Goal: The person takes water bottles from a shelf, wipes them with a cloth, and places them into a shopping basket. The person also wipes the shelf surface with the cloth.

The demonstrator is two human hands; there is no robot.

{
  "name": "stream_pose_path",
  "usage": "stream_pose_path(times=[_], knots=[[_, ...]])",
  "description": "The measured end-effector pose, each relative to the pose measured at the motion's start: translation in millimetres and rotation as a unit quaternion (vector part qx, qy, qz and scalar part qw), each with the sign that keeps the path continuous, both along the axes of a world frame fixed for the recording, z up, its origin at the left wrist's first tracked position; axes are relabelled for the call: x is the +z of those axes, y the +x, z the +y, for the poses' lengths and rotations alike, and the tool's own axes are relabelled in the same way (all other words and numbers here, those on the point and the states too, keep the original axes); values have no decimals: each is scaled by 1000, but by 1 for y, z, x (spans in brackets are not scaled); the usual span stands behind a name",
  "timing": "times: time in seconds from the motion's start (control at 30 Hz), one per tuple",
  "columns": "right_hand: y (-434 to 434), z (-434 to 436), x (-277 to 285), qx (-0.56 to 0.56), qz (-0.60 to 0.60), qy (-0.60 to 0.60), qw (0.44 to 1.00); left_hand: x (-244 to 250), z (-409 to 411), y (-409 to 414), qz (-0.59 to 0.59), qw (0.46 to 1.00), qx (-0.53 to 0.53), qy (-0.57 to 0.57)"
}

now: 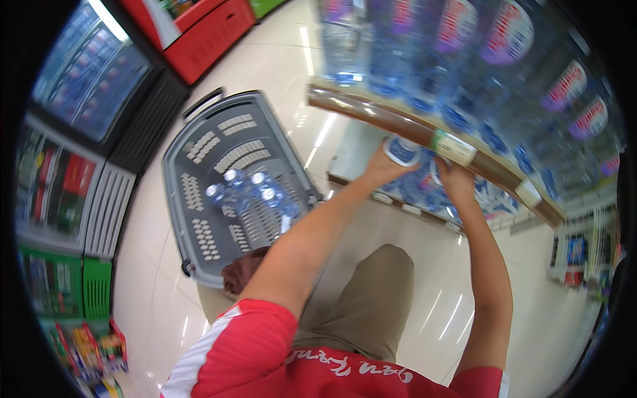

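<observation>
My left hand (385, 164) reaches into the lower shelf of a display and is closed round a white-and-blue labelled item (402, 150), seemingly a bottle. Close to its right, my right hand (455, 181) is under the shelf's brown edge, its fingers at another white-and-blue item; its grip is partly hidden. Packed plastic bottles (433, 196) lie around and below both hands. To the left, a grey shopping basket (171, 224) on the floor holds several clear bottles (244, 191) with white caps. A dark brown cloth-like thing (241, 271) rests at the basket's near rim.
Large water bottles (453, 64) fill the upper shelf, whose brown front edge (373, 109) overhangs my hands and bears price tags. Drinks coolers (134, 119) line the left side. A wire rack (587, 248) with goods stands at the right. My knee is below the shelf.
</observation>
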State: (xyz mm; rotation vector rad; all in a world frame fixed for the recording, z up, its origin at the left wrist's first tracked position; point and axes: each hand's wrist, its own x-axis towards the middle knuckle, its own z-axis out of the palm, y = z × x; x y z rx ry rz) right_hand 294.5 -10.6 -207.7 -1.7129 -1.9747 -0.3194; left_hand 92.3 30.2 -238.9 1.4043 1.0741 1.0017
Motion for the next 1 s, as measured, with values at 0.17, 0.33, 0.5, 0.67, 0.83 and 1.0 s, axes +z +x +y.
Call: stream_pose_path(times=[0.17, 0.33, 0.5, 0.67, 0.83, 1.0], knots=[[-29, -12, 22, -7, -15, -17, 1000, -21, 1, -6, 15, 997, 58, 56], [-77, -52, 38, 28, -57, 34, 997, 41, -51, -45, 188, 982, -21, 5], [-178, -77, 66, 245, 46, 61, 967, 86, -117, -169, 102, 992, 11, 75], [-295, -69, 46, 374, 140, -115, 910, 49, -118, -279, 273, 959, 68, -33], [-343, -56, 35, 163, -50, 24, 985, 29, -161, -282, 229, 953, -163, -116], [-339, -48, 18, 45, -20, -191, 980, 46, -194, -254, 279, 916, -287, -31]])
